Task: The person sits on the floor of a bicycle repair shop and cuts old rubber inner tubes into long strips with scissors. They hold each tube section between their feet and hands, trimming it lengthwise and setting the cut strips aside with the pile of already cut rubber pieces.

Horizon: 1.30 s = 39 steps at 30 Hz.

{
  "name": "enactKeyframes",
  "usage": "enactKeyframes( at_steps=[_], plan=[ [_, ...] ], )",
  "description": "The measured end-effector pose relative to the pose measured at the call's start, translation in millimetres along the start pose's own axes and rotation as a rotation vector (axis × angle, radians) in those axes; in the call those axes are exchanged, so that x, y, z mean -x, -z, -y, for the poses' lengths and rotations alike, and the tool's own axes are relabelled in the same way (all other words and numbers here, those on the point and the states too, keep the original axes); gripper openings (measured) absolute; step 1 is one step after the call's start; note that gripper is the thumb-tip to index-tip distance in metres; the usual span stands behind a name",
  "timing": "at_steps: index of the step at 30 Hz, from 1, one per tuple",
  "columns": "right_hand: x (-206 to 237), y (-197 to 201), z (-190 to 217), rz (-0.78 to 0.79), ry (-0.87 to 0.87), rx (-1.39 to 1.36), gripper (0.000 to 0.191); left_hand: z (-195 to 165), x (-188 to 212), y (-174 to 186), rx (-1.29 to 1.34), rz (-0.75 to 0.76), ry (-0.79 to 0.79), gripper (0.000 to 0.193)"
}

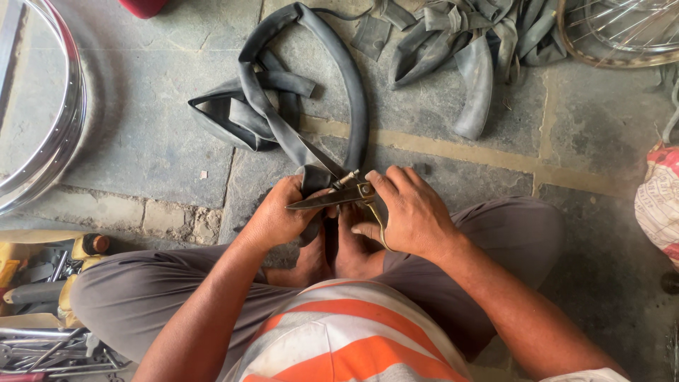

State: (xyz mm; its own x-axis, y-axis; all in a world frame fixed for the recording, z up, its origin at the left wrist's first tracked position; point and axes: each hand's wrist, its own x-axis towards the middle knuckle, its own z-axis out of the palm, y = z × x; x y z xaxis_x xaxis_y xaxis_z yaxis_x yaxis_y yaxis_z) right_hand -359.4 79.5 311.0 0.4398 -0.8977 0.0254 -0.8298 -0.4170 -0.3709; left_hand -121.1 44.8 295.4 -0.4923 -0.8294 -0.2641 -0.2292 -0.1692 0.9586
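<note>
Both hands' grip meets at the inner tube (311,152), scissors (329,199) across.

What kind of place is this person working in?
Probably a bicycle repair spot on a stone floor: black inner tubes lie about, metal wheel rims sit at the edges, and the right hand works scissors on a tube.

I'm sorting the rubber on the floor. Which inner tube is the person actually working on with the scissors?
The looped black inner tube straight ahead: its end runs down into the left hand, where the scissors in the right hand meet it. The grey pile of tubes beyond lies untouched.
</note>
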Motion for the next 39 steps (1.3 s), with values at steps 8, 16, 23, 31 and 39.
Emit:
enactKeyframes(
  at_steps=[8,16,23,31,39],
  plan=[
    [1,-8,-6,-0.018,0.002,-0.118,0.072,11,-2,9,-0.075,0.029,-0.104,0.01],
    [12,-22,-18,-0.053,0.012,-0.226,0.04,32,-3,8,0.211,0.107,-0.091,0.011],
    [18,-35,-18,-0.133,0.034,-0.243,0.028,36,-4,10,0.502,0.161,0.117,0.022],
    [9,-36,-13,-0.098,0.01,-0.168,0.046,34,-8,11,0.282,0.152,0.094,0.019],
    [13,-48,-9,-0.13,0.013,-0.206,0.036,39,-9,12,0.279,0.217,0.071,0.022]
  ],
)
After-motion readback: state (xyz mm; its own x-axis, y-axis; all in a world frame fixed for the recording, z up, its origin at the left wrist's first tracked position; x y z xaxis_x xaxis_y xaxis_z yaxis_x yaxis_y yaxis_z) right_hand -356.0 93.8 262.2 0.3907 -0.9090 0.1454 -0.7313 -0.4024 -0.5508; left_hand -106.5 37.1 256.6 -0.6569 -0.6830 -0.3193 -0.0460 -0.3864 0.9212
